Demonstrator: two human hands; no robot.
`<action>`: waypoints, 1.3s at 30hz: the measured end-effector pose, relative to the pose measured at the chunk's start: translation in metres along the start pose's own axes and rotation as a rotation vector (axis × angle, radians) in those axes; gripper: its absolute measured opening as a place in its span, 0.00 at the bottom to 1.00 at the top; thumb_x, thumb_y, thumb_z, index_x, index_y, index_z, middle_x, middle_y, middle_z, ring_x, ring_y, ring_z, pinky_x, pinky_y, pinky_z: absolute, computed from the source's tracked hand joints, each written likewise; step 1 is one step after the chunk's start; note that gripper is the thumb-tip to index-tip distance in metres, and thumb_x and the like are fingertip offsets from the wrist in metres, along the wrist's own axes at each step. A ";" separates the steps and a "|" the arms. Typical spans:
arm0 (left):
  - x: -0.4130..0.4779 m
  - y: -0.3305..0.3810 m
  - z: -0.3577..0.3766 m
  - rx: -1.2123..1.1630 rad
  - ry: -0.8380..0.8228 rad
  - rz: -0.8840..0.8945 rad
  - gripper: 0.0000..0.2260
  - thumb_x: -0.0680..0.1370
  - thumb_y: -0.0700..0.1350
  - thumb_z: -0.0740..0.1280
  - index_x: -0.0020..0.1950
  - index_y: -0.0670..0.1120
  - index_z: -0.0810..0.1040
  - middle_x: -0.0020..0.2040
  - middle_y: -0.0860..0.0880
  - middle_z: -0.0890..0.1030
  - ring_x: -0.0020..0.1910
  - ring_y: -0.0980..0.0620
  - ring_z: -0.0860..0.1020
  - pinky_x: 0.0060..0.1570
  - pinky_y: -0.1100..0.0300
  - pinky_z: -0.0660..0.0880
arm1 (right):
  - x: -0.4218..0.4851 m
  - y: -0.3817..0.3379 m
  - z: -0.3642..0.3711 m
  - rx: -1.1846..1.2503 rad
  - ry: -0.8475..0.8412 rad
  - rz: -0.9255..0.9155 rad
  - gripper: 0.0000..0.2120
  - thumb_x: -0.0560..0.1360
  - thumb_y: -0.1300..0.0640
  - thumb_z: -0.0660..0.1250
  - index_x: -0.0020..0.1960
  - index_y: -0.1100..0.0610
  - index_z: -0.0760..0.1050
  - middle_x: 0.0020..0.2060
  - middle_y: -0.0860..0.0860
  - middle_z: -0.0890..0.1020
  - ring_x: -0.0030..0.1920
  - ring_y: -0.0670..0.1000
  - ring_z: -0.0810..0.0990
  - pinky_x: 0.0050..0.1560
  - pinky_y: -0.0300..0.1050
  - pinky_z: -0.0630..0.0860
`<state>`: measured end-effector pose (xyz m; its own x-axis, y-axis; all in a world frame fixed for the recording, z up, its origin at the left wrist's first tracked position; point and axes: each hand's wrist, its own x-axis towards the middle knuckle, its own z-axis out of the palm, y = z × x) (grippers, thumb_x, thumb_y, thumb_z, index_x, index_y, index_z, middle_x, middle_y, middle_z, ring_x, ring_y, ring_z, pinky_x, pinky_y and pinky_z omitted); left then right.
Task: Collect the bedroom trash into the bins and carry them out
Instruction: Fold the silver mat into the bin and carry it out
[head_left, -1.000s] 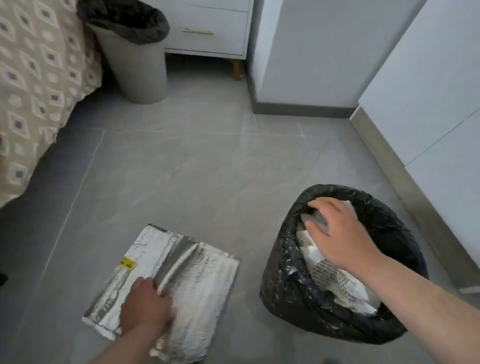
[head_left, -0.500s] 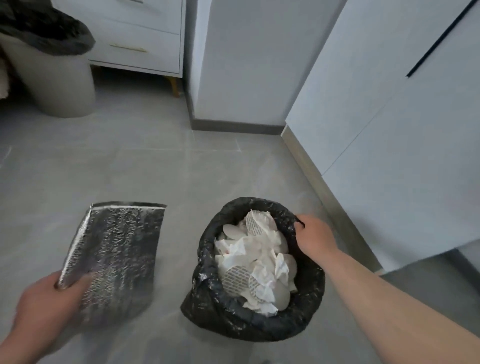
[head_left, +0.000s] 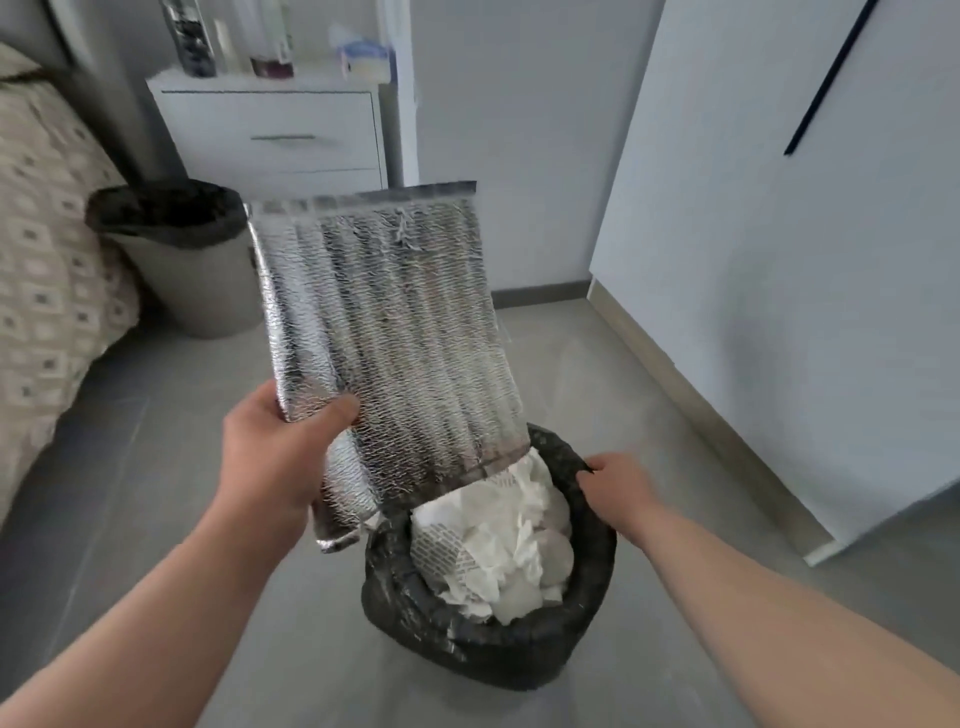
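Observation:
A flat silver foil pouch stands nearly upright in the air, and my left hand grips its lower left corner with the thumb across the front. Its bottom edge hangs over the left rim of a small bin lined with a black bag, which is full of crumpled white paper. My right hand pinches the black liner at the bin's right rim. A second, taller grey bin with a black liner stands on the floor by the bed.
A patterned bed fills the left side. A white nightstand with bottles on top stands at the back. White wardrobe doors run along the right. Grey tiled floor lies around the bins.
My left hand has lifted the foil pouch off the floor and swung it up over the small bin. My right hand left the paper and took hold of the liner's rim.

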<state>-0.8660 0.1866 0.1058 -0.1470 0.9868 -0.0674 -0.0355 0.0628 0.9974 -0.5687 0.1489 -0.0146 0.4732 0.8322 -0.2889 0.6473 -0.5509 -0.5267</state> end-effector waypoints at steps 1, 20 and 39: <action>-0.004 -0.003 0.008 0.038 -0.031 -0.009 0.08 0.70 0.35 0.73 0.41 0.48 0.79 0.36 0.52 0.85 0.37 0.51 0.83 0.40 0.57 0.78 | -0.003 -0.001 0.000 0.005 -0.014 -0.004 0.14 0.73 0.59 0.61 0.29 0.56 0.72 0.30 0.54 0.79 0.37 0.57 0.77 0.32 0.41 0.68; -0.021 -0.113 0.034 0.924 -0.266 -0.091 0.38 0.70 0.44 0.73 0.72 0.44 0.53 0.68 0.39 0.68 0.62 0.42 0.74 0.56 0.50 0.73 | -0.007 -0.003 0.020 0.039 -0.106 -0.170 0.14 0.74 0.57 0.64 0.33 0.64 0.73 0.27 0.53 0.72 0.30 0.52 0.70 0.30 0.43 0.63; -0.016 -0.175 0.049 1.616 -0.882 0.077 0.43 0.72 0.66 0.60 0.78 0.53 0.40 0.78 0.45 0.37 0.77 0.45 0.38 0.75 0.44 0.39 | -0.007 -0.006 0.034 -0.036 -0.061 -0.187 0.15 0.74 0.57 0.62 0.30 0.57 0.66 0.25 0.50 0.71 0.27 0.50 0.68 0.29 0.42 0.63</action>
<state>-0.8089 0.1673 -0.0661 0.4151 0.7428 -0.5253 0.8935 -0.4416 0.0817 -0.5958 0.1486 -0.0363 0.3062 0.9220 -0.2371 0.7420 -0.3872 -0.5474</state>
